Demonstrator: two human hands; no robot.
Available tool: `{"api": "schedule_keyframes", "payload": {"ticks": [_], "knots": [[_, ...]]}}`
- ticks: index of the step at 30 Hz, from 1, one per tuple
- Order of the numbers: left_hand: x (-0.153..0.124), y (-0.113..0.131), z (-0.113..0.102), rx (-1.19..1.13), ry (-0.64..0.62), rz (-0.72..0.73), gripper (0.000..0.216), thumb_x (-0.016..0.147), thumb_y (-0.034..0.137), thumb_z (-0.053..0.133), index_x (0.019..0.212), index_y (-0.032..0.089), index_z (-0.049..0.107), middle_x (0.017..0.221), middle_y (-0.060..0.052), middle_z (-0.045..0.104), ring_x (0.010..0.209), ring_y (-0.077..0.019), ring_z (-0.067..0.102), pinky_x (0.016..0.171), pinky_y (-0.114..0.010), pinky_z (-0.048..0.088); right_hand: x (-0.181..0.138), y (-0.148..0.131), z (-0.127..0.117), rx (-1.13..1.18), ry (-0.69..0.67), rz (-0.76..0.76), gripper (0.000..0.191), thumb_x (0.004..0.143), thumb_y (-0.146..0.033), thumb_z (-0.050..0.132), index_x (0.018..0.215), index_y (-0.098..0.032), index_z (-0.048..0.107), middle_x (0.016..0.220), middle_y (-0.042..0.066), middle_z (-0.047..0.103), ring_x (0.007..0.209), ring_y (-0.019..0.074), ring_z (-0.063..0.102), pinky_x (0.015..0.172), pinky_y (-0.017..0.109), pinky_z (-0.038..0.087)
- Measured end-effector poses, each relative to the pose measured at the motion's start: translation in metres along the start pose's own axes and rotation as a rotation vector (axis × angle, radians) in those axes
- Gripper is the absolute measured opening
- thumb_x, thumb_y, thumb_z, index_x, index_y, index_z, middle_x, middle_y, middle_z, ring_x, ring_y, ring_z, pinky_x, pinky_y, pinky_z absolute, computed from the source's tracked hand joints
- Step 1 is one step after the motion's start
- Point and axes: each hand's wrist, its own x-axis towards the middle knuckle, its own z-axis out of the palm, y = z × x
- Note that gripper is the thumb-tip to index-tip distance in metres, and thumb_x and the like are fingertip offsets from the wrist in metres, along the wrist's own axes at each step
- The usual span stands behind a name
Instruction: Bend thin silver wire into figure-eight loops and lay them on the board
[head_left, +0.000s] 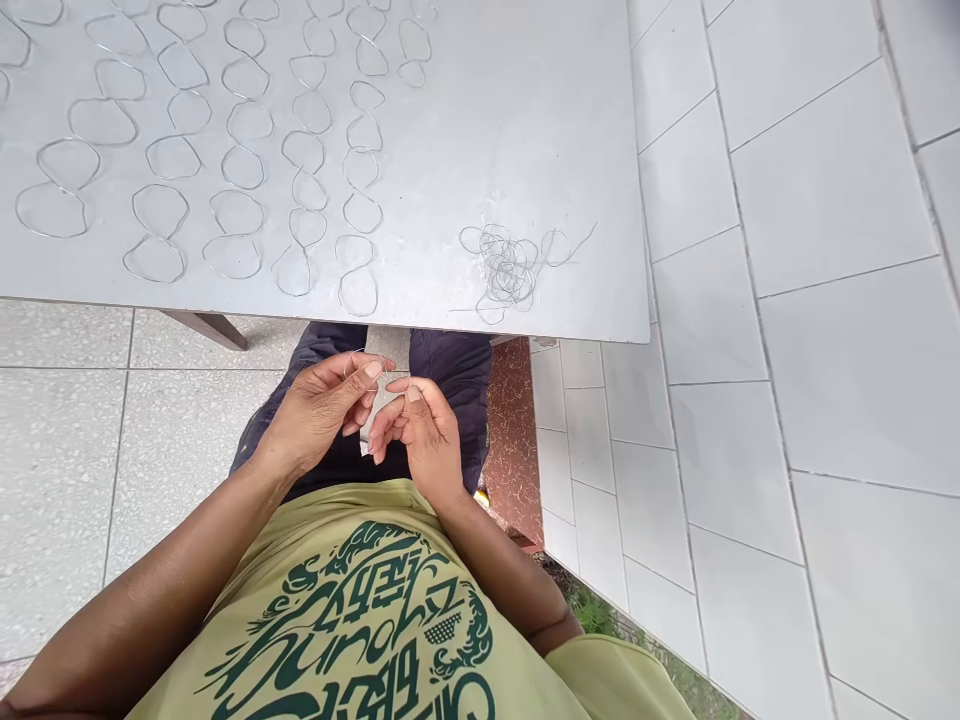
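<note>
My left hand (322,405) and my right hand (416,430) are held together over my lap, just below the near edge of a grey table (525,120). Both pinch a thin wire (379,378) between thumb and fingertips, and its fine shape is hard to make out. Several bent wire loops (232,150) lie in rows across the left of the table. A tangled bundle of wire (510,265) lies near the table's front right.
White tiled wall or floor (810,300) fills the right side. Speckled floor tiles (90,430) lie on the left under the table, with a table leg (210,325) showing. A reddish patterned surface (514,430) is beside my knee.
</note>
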Motion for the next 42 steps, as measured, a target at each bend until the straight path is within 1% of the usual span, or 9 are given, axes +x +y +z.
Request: {"api": "schedule_keyframes", "payload": {"ticks": [7,12,14,16,19,24,34,38,42], "knots": [[0.007,0.002,0.001,0.159,0.037,0.224,0.027,0.093,0.04,0.076,0.112,0.021,0.076,0.059,0.007,0.049,0.047,-0.0066,0.043,0.043,-0.019,0.032,-0.003,-0.004,-0.001,-0.137,0.013,0.02,0.031,0.108,-0.052,0.048,0.11,-0.022,0.058,0.064,-0.004,0.066,0.047,0.0122,0.06,0.043,0.023,0.048],[0.003,0.001,-0.009,0.21,-0.06,0.33,0.05,0.091,0.03,0.08,0.137,0.026,0.059,0.074,0.006,0.061,0.054,-0.0083,0.055,0.049,-0.019,0.044,-0.002,-0.005,-0.002,-0.112,0.031,0.036,0.031,0.108,-0.05,0.048,0.109,-0.021,0.059,0.062,-0.004,0.065,0.044,0.012,0.058,0.04,0.022,0.046],[-0.001,0.0,-0.017,0.359,-0.069,0.441,0.05,0.092,0.03,0.078,0.138,0.027,0.058,0.087,0.002,0.067,0.063,-0.0101,0.062,0.057,-0.021,0.052,-0.001,-0.004,-0.002,-0.098,0.04,0.033,0.031,0.108,-0.05,0.048,0.109,-0.021,0.059,0.062,-0.004,0.065,0.044,0.0119,0.058,0.04,0.022,0.047],[-0.003,0.0,-0.026,0.612,-0.073,0.577,0.036,0.096,0.03,0.074,0.131,0.026,0.065,0.099,-0.002,0.07,0.073,-0.0124,0.067,0.066,-0.025,0.057,0.0,-0.003,-0.001,-0.089,0.036,0.035,0.031,0.108,-0.049,0.048,0.109,-0.021,0.059,0.062,-0.004,0.065,0.044,0.0118,0.058,0.04,0.023,0.047],[-0.003,0.005,-0.038,0.961,-0.091,0.779,0.019,0.099,0.028,0.07,0.118,0.023,0.071,0.103,-0.005,0.074,0.083,-0.0149,0.071,0.077,-0.028,0.058,0.0,-0.003,0.001,-0.097,0.022,0.044,0.03,0.108,-0.048,0.048,0.108,-0.021,0.059,0.061,-0.004,0.065,0.044,0.0117,0.058,0.04,0.022,0.046],[0.002,0.018,-0.044,1.15,-0.111,0.942,0.013,0.102,0.027,0.067,0.113,0.022,0.07,0.099,-0.004,0.076,0.087,-0.0163,0.074,0.082,-0.028,0.059,-0.002,-0.006,0.003,-0.175,0.008,0.05,0.031,0.108,-0.048,0.048,0.111,-0.021,0.061,0.059,-0.006,0.062,0.042,0.0105,0.055,0.038,0.021,0.042],[0.0,0.002,-0.041,1.112,-0.041,0.809,0.012,0.103,0.029,0.064,0.099,0.022,0.073,0.084,0.0,0.074,0.074,-0.0127,0.068,0.071,-0.026,0.051,-0.004,-0.003,-0.002,-0.28,0.001,0.059,0.032,0.108,-0.049,0.046,0.116,-0.022,0.063,0.057,-0.007,0.059,0.039,0.0088,0.05,0.037,0.02,0.037],[-0.005,0.002,-0.034,0.981,-0.052,0.576,0.023,0.103,0.037,0.063,0.092,0.021,0.075,0.076,0.001,0.071,0.065,-0.0112,0.062,0.063,-0.024,0.048,-0.003,-0.003,-0.007,-0.332,-0.009,0.093,0.035,0.107,-0.052,0.047,0.115,-0.021,0.062,0.057,-0.007,0.059,0.04,0.0092,0.05,0.038,0.02,0.036],[-0.009,0.0,-0.028,0.79,-0.049,0.341,0.027,0.101,0.044,0.064,0.096,0.021,0.077,0.074,0.001,0.071,0.059,-0.0109,0.062,0.056,-0.022,0.049,-0.004,-0.002,-0.01,-0.482,-0.008,0.069,0.034,0.109,-0.048,0.043,0.116,-0.022,0.063,0.059,-0.007,0.059,0.042,0.0085,0.051,0.044,0.02,0.039]]}}
